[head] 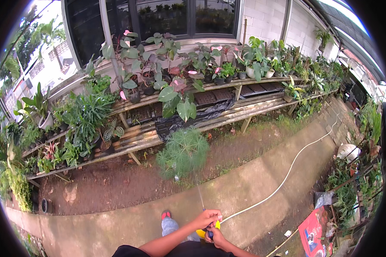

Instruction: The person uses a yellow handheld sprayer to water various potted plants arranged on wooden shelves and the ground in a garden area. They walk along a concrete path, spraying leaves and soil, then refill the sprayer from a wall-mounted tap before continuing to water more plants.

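Close to my body, both hands are wrapped around a yellow and dark hose spray gun [200,233]. My left hand [209,217] lies over its upper part, near the thin dark nozzle [204,208]. Just below, my right hand [215,234] grips the dark handle. A fine jet of water [200,194] leaves the nozzle and heads away from me, towards a feathery green plant [184,152] at the edge of the soil. A pale hose [273,193] trails off to the right from beside my hands. My fingers hide much of the spray gun.
Behind the feathery plant runs a two-tier wooden bench [212,127] crowded with potted plants. I stand on a concrete path [244,192], one red shoe [166,214] showing. To the right are a red printed bag [312,233] and more plants [341,192]. A small black pot [46,205] lies far left.
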Motion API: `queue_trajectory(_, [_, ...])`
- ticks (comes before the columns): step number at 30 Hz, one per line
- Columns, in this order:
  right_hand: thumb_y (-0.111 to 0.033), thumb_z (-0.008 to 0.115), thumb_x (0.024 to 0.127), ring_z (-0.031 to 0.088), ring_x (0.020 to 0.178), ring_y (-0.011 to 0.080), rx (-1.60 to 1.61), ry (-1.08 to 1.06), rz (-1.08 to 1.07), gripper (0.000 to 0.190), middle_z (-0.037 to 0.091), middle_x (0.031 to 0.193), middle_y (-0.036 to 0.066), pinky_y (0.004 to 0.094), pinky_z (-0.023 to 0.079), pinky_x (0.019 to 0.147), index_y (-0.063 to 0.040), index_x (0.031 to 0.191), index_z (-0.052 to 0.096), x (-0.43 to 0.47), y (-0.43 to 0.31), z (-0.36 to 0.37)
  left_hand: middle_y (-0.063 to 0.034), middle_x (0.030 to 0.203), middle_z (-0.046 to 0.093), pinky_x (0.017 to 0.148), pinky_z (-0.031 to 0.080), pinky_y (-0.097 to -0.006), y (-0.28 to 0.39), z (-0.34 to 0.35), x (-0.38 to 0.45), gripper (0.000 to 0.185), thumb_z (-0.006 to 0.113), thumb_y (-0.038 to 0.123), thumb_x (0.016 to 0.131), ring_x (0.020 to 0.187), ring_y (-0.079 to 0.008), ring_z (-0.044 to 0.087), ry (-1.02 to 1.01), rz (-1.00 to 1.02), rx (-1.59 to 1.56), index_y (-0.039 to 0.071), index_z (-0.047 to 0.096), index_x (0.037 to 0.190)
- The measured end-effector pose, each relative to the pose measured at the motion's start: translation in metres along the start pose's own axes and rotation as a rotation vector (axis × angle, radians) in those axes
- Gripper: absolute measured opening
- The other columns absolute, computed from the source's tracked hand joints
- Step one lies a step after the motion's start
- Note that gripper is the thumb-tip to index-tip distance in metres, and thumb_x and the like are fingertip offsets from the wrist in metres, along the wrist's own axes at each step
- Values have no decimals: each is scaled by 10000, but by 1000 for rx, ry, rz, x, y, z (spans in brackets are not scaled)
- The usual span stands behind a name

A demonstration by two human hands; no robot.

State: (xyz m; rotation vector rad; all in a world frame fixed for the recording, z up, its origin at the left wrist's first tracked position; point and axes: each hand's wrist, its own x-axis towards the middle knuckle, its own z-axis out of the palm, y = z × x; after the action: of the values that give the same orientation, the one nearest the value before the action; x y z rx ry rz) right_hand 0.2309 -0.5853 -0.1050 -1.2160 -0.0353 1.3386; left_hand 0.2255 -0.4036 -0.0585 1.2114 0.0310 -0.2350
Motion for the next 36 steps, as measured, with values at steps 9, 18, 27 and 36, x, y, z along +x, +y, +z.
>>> queue_trajectory(9, [-383, 454, 1068, 480, 466, 182, -41, 38, -3, 496, 501, 529, 55, 321, 371, 516, -101, 668, 532, 3, 19, -4, 66, 668, 586, 512, 391, -205, -27, 2, 6, 328, 672, 376, 1084, 561, -10, 507, 109, -110, 18, 83, 704, 941])
queue_trajectory(18, [-426, 472, 1064, 488, 467, 164, -90, 44, 16, 505, 512, 535, 45, 309, 350, 496, -115, 672, 542, -1, 35, 11, 64, 623, 548, 476, 346, -218, -23, 26, -28, 323, 689, 376, 1072, 510, -18, 466, 289, -100, 3, 88, 704, 928])
queue_trajectory(27, [-473, 457, 1051, 456, 446, 158, -53, 94, -23, 572, 484, 512, 37, 305, 310, 469, -116, 609, 515, -22, 57, 42, 65, 585, 493, 473, 340, -233, -14, 32, -53, 360, 702, 402, 1052, 499, -27, 444, 300, -84, 38, 85, 703, 881])
queue_trajectory(36, [-395, 492, 1045, 426, 402, 179, 48, 163, -62, 562, 462, 473, 44, 323, 322, 447, -105, 565, 515, -57, 100, 66, 62, 575, 483, 459, 321, -251, -12, 59, -89, 437, 678, 494, 1045, 482, -40, 429, 194, -220, 156, 94, 729, 877])
